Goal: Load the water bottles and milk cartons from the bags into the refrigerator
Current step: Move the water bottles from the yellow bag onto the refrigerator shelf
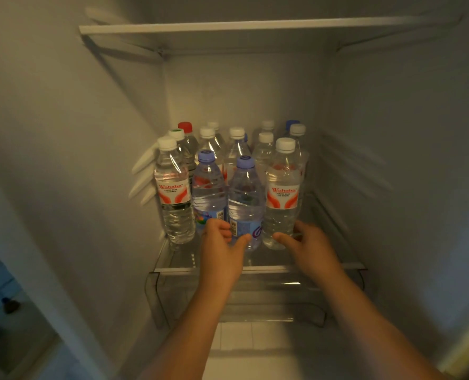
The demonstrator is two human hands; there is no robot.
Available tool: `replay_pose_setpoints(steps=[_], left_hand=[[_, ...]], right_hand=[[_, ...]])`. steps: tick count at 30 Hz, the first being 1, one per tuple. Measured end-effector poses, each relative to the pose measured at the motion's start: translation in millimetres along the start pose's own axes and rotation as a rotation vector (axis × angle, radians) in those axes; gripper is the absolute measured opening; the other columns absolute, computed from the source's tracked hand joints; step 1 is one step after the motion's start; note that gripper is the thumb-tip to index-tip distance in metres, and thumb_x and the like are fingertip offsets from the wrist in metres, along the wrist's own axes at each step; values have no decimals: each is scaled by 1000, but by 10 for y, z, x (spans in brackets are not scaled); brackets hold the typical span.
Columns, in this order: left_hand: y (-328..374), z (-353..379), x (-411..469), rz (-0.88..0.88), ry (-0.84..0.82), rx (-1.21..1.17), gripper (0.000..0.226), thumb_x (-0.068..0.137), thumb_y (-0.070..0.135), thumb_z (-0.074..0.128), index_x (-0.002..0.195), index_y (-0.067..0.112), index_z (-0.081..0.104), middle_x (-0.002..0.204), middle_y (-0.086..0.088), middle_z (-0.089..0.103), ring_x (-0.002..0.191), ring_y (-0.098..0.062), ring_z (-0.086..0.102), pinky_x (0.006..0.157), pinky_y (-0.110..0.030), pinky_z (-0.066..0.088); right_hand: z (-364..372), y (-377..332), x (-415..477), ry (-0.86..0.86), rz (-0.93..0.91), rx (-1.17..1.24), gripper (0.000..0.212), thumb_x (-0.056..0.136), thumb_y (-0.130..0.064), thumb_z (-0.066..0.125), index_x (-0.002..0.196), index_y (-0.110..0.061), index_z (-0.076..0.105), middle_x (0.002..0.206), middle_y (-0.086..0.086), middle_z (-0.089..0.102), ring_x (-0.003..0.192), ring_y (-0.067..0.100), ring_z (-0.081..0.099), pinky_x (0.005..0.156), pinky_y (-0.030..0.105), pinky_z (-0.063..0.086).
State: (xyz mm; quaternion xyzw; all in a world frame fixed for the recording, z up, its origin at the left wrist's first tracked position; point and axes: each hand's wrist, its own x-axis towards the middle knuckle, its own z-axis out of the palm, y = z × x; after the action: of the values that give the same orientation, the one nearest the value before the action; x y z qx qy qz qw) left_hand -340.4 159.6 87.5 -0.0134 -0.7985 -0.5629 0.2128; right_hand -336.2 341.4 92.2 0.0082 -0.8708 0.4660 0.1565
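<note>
Because the refrigerator [241, 86] is standing open with plenty of height below its upper shelf [255, 25], the bottles are being stood upright rather than laid flat. The glass shelf [269, 268] is carrying all of them, just above a clear drawer [269, 297]. The group of water bottles [236, 144] is sitting in rows from the back wall forward, touching one another. That packing is probably saving room and bracing each bottle against tipping.

In the front row, a blue-capped bottle [245, 198] and a white-capped bottle [281, 193] are standing just beside each other. The left hand [221, 239] is wrapping thumb and fingers round the base of the blue-capped bottle. The right hand [307, 239] is curling round the base of the white-capped one. Gripping low is likely letting each bottle slide level along the glass. I judge both are being settled into the front line. No milk cartons or bags are showing in this view.
</note>
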Motion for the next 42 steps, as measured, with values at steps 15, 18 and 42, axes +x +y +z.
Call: replay_pose_setpoints(steps=[15, 18, 42], left_hand=[[49, 131, 58, -12, -2, 311, 21, 94, 29, 62, 84, 14, 51, 70, 4, 55, 67, -14, 55, 54, -25, 34], [83, 112, 17, 9, 23, 278, 24, 92, 28, 65, 82, 14, 49, 66, 5, 53, 63, -15, 55, 55, -29, 38], [-375, -773, -1811, 109, -377, 839, 62, 97, 62, 31, 154, 41, 15, 165, 7, 3, 152, -23, -1, 121, -50, 7]], right_hand=[[215, -39, 232, 144, 154, -348, 27, 90, -39, 63, 102, -17, 72, 97, 10, 73, 93, 34, 67, 69, 31, 46], [229, -31, 173, 152, 105, -333, 21, 91, -27, 60, 103, -13, 70, 97, 16, 72, 93, 37, 66, 70, 33, 47], [142, -10, -2130, -57, -40, -733, 71, 90, -38, 50, 153, -35, 18, 163, -8, 12, 149, 29, 13, 115, 56, 17]])
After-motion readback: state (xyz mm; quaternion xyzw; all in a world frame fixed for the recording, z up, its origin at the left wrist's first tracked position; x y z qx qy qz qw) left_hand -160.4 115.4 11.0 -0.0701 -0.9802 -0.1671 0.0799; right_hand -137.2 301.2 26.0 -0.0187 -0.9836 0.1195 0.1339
